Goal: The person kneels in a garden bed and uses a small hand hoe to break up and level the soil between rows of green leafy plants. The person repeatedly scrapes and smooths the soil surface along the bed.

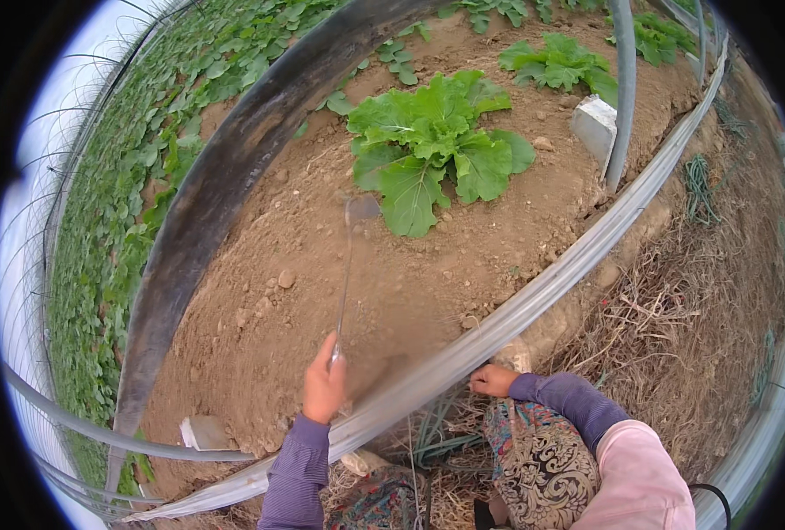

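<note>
Fingers of the left hand (323, 389) wrapped shut round the near end of a hoe (346, 283); thumb laid up along the shaft. Fingers of the right hand (493, 381) curled and pressed together, resting at the metal rail (534, 300) that runs along the bed; nothing visibly pinched, though the fingertips are partly hidden.

Hoe: thin, straight shaft reaching from the left hand out over bare soil (260, 300), small flat blade at the far end, close before the big cabbage (432, 146) but not touching a leaf. Blade blurred, so its exact shape cannot be told.

Handling, as judged: light and stiff, easily worked one-handed; a thin smooth shaft may twist in the palm, so a full wrap at the end suits reach, a grip further up suits force. Blade edge likely sharp enough to nick leaves.

Cabbage: broad, soft, brittle-ribbed leaves, easily torn. Smaller plant (558, 64) behind it, well apart.

Other items: wide dark hoop (224, 177) arching across the bed at left; thinner grey hoop (624, 88) at right; pale stone block (595, 124) just beside its foot; second pale block (205, 433) near the lower left; dry straw (675, 336) outside the rail; leafy vines (136, 168) at far left.

Packages, labels, signs: none visible.
</note>
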The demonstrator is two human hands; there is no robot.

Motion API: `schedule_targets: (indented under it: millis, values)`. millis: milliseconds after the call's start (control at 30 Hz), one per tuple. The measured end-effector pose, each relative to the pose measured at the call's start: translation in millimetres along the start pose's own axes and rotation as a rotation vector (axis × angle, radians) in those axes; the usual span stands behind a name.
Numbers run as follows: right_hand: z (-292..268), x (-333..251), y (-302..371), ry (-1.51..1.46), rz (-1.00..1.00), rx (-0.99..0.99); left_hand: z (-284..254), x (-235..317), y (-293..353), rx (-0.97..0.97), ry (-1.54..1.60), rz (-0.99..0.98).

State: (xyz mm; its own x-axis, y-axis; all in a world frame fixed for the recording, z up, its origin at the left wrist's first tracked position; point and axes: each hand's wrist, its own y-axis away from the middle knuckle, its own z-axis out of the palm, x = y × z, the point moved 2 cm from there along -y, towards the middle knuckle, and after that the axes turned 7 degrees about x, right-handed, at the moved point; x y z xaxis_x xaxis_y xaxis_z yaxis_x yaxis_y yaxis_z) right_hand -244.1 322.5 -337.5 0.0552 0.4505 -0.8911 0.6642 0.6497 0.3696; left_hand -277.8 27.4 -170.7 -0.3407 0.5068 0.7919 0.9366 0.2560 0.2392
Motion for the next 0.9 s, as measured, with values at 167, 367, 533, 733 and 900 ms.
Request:
schedule_targets:
  millis: [167, 367, 533, 733, 900]
  values:
    - [0.1, 4.4, -0.6, 0.008, 0.031, -0.005, -13.4, 19.2, -20.8, 0.187, 0.316, -0.221]
    - [-1.1, -2.2, -1.0, 0.050, 0.061, -0.035, 10.1, -10.4, 30.9, -0.123, 0.011, 0.023]
    - [-1.6, -0.4, -0.2, 0.031, -0.003, -0.021, 9.4, 2.4, 11.8, -0.048, 0.108, -0.015]
    - [-2.4, 1.6, -0.1, 0.014, 0.067, -0.053, -40.6, -14.2, 27.7, 0.163, 0.051, -0.119]
    - [-3.7, 6.3, 0.7, 0.050, 0.112, -0.033, -63.5, -38.2, 108.5, 0.288, -0.153, -0.051]
